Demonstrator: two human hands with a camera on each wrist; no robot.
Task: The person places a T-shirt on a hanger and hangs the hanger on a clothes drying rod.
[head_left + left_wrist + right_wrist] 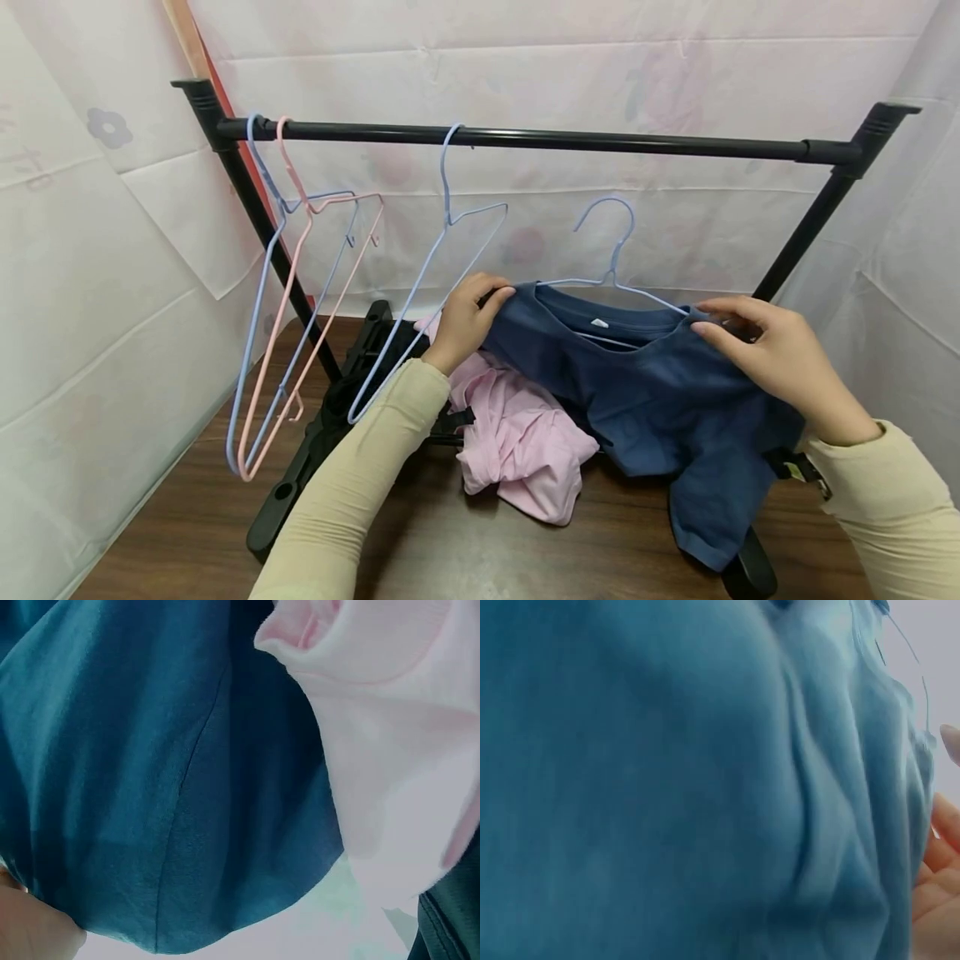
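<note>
A dark blue T-shirt (637, 375) is held up in front of the rack, its neckline facing me. Inside it sits a light blue hanger (617, 262), whose hook rises above the collar, apart from the rod. My left hand (467, 321) pinches the shirt's left shoulder. At the other shoulder, beside the collar, my right hand (780, 358) holds the cloth between thumb and fingers. The shirt's blue fabric (165, 765) fills much of the left wrist view, and its folds (705, 787) cover most of the right wrist view.
A black rack's rod (540, 140) spans the back. On it hang a blue hanger (447, 192), and at left a pink hanger (296, 267) beside another blue hanger (258, 292). A crumpled pink garment (525, 442) lies low behind the shirt, over the wooden tabletop (480, 558).
</note>
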